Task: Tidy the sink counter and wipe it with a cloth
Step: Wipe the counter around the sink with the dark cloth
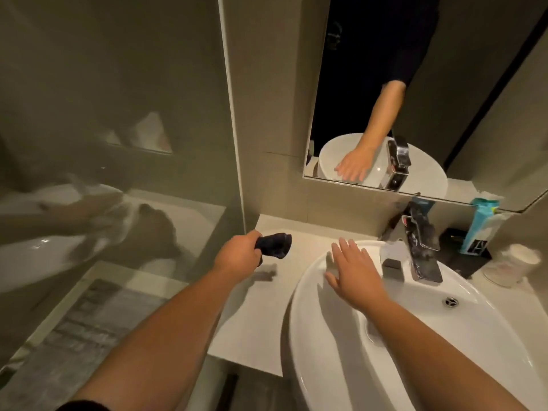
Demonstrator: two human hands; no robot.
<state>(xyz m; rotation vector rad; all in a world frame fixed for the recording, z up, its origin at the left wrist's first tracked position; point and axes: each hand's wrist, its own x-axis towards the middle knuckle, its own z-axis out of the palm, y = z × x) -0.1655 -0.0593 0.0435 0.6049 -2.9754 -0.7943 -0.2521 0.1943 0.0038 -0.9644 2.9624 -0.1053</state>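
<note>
Two bare hands are stretched out over a bathroom sink (341, 366). A dark cloth (274, 245) is clenched in the left hand (237, 256) and held above the pale table (267, 307) to the left of the sink, its bunched end pointing toward the wall; whether it touches the surface cannot be told, though a shadow is cast just beneath it. The right hand (354, 272) is spread open and empty, fingers splayed, and is laid on or just over the sink's rear rim, near the tap (421, 247).

Wiping appears not yet begun on this stretch. Several hazards can be foreseen. A tightly wadded cloth would leave streaks, since little of it would meet the surface. Behind the tap, a teal tube (477, 229) is stood upright on a dark tray (456, 235), with a pale cup (516, 265) just beside; either could be toppled if the wipe were swept around that way without first being cleared. Weight placed on the glossy rim could let the right hand slide, should the rim be wet. The glass panel (118, 114) at the left could be struck by the elbow on a wide stroke.
</note>
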